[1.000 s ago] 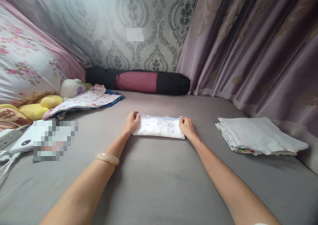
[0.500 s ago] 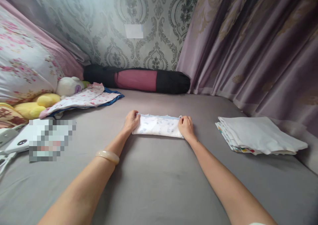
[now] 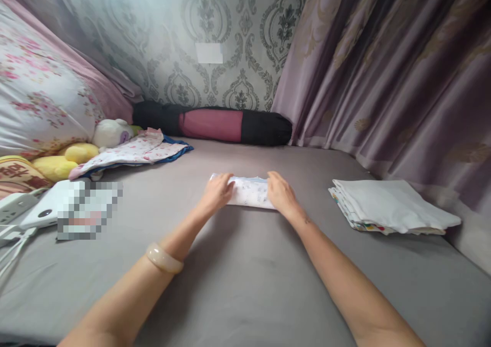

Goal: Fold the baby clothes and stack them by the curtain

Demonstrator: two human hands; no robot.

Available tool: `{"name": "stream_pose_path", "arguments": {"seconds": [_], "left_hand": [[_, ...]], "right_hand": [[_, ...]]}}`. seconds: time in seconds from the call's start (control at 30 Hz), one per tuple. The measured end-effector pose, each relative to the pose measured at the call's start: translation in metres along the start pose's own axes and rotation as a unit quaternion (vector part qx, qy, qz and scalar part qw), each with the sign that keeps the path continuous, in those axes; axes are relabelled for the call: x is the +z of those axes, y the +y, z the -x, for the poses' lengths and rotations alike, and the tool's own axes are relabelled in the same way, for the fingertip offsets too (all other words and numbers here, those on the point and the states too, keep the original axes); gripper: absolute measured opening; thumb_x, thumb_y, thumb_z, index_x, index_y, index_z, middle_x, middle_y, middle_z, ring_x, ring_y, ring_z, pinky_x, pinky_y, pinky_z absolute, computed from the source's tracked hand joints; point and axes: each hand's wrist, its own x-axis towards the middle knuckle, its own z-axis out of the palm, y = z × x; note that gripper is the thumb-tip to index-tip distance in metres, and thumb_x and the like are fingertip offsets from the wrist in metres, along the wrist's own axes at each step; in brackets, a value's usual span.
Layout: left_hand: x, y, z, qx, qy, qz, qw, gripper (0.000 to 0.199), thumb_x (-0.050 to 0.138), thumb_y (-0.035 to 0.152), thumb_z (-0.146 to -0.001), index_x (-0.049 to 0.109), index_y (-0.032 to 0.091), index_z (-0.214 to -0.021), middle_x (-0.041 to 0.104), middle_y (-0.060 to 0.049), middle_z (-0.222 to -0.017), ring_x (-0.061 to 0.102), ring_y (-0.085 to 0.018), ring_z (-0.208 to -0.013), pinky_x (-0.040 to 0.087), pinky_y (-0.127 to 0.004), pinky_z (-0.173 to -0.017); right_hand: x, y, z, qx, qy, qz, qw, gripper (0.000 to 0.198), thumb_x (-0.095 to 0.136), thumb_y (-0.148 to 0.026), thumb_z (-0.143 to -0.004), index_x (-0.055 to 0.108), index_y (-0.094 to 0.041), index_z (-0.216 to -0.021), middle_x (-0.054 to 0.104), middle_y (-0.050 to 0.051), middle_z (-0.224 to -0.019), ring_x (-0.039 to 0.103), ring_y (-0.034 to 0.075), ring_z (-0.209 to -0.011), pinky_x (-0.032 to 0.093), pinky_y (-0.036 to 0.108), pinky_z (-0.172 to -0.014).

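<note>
A folded white cloth (image 3: 250,191) with a small pale blue print lies as a narrow strip on the grey bed sheet, its long side across my view. Its far edge shows a light blue border. Over the cloth's left part rests my left hand (image 3: 219,191), fingers bent loosely and apart from the thumb, with a pale bangle (image 3: 164,258) on that wrist. At the right end, my right hand (image 3: 283,194) touches the cloth with fingers stretched forward. Both palms face down, so the undersides of the fingers are hidden.
A stack of folded white cloths (image 3: 395,204) lies at right. On the left are a floral garment (image 3: 134,153), plush toys (image 3: 82,154), a white device (image 3: 53,204) with cables, and a power strip (image 3: 15,209). A black and maroon long bag (image 3: 210,124) lies along the wall.
Both hands have moved inward from gripping the cloth's two ends to lying over it. The left hand shifted right, baring the left corner behind it. My view has tilted slightly.
</note>
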Motion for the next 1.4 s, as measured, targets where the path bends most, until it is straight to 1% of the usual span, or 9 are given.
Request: {"name": "stream_pose_path", "arguments": {"seconds": [0.03,0.1,0.27,0.5,0.7,0.8,0.93,1.2,1.4], "left_hand": [[0.003,0.010,0.005,0.038,-0.029,-0.004,0.999,0.036,0.038,0.031,-0.096,0.055,0.018,-0.124,0.063,-0.014,-0.125,0.057,-0.026,-0.118,0.042,-0.043,-0.102],[0.011,0.025,0.012,0.061,-0.071,-0.029,0.995,0.041,0.034,0.032,-0.097,0.050,0.016,-0.131,0.055,-0.015,-0.137,0.047,-0.028,-0.131,0.036,-0.047,-0.108],[0.021,0.031,0.014,0.018,-0.126,-0.077,0.989,0.047,0.029,0.032,-0.099,0.042,0.017,-0.141,0.042,-0.014,-0.151,0.032,-0.029,-0.142,0.024,-0.051,-0.115],[0.019,0.028,0.008,-0.008,-0.167,-0.100,0.981,0.052,0.024,0.035,-0.100,0.037,0.017,-0.147,0.036,-0.011,-0.155,0.025,-0.029,-0.145,0.020,-0.049,-0.117],[0.010,0.032,0.003,-0.027,-0.222,-0.128,0.966,0.056,0.017,0.040,-0.101,0.029,0.018,-0.150,0.028,-0.009,-0.158,0.023,-0.030,-0.146,0.023,-0.050,-0.115],[0.006,0.032,0.000,-0.001,-0.215,-0.136,0.967,0.053,0.018,0.039,-0.101,0.037,0.018,-0.145,0.039,-0.011,-0.152,0.034,-0.029,-0.140,0.028,-0.048,-0.112],[0.005,0.031,-0.003,0.020,-0.169,-0.138,0.976,0.042,0.024,0.038,-0.101,0.051,0.025,-0.131,0.056,-0.007,-0.134,0.048,-0.025,-0.125,0.038,-0.042,-0.102],[0.008,0.030,-0.002,0.027,-0.136,-0.134,0.981,0.045,0.021,0.036,-0.102,0.053,0.021,-0.129,0.059,-0.006,-0.132,0.051,-0.024,-0.123,0.037,-0.041,-0.104],[0.004,0.027,0.000,0.012,-0.127,-0.179,0.975,0.051,0.021,0.040,-0.101,0.049,0.018,-0.138,0.044,-0.010,-0.150,0.031,-0.030,-0.143,0.021,-0.053,-0.115]], "right_hand": [[0.002,-0.011,0.005,-0.038,-0.030,-0.005,0.999,0.043,0.027,-0.019,-0.097,0.053,-0.013,-0.131,0.055,0.015,-0.137,0.050,0.022,-0.127,0.038,0.036,-0.104],[0.010,-0.031,0.013,-0.072,-0.080,-0.007,0.994,0.048,0.027,-0.022,-0.098,0.045,-0.009,-0.140,0.045,0.015,-0.148,0.038,0.024,-0.138,0.028,0.043,-0.113],[0.024,-0.049,0.019,-0.062,-0.148,-0.010,0.987,0.056,0.024,-0.026,-0.097,0.033,-0.007,-0.149,0.028,0.013,-0.157,0.022,0.024,-0.146,0.012,0.048,-0.119],[0.031,-0.043,0.010,-0.054,-0.172,0.005,0.984,0.059,0.022,-0.027,-0.096,0.028,-0.007,-0.151,0.023,0.010,-0.159,0.016,0.022,-0.148,0.008,0.048,-0.120],[0.035,-0.041,0.010,-0.040,-0.178,0.001,0.983,0.059,0.020,-0.030,-0.097,0.026,-0.013,-0.153,0.020,0.007,-0.160,0.014,0.024,-0.148,0.009,0.048,-0.119],[0.037,-0.040,0.010,-0.032,-0.174,0.002,0.984,0.058,0.021,-0.031,-0.098,0.027,-0.014,-0.153,0.020,0.009,-0.160,0.015,0.025,-0.148,0.009,0.048,-0.119],[0.037,-0.039,0.010,-0.034,-0.167,0.003,0.985,0.057,0.022,-0.030,-0.098,0.030,-0.013,-0.151,0.025,0.009,-0.159,0.018,0.025,-0.147,0.011,0.048,-0.119],[0.031,-0.036,0.002,-0.054,-0.105,0.014,0.993,0.049,0.024,-0.028,-0.099,0.050,-0.019,-0.139,0.047,0.006,-0.148,0.039,0.021,-0.135,0.025,0.038,-0.113],[0.033,-0.034,0.004,-0.049,-0.124,0.019,0.991,0.052,0.023,-0.033,-0.101,0.036,-0.022,-0.149,0.028,0.005,-0.158,0.018,0.025,-0.147,0.011,0.051,-0.117]]}}
